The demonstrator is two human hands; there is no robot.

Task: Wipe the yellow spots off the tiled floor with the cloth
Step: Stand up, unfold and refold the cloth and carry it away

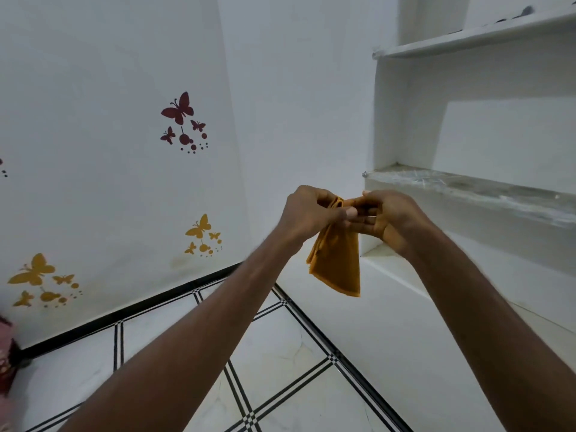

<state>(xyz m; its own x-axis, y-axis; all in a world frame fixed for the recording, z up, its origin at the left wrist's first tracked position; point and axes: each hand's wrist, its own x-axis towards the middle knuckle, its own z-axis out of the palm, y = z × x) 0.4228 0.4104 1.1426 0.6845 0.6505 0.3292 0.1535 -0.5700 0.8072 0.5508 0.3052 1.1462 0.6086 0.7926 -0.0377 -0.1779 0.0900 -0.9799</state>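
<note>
A white wall (93,73) on the left carries dark red butterfly stickers (182,121) high up and yellow butterfly stickers (202,233) lower down, with another yellow cluster (39,280) nearer the left edge. On the right, white built-in shelves are set into the far wall: an upper shelf (467,39) and a greyish stone lower shelf (467,188). A pink and dark red patterned thing (6,357) shows at the near left edge, too cut off to identify

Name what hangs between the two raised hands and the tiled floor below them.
In the head view, only the folded orange cloth, pinched by left hand and right hand, hangs above the tiled floor.
</note>
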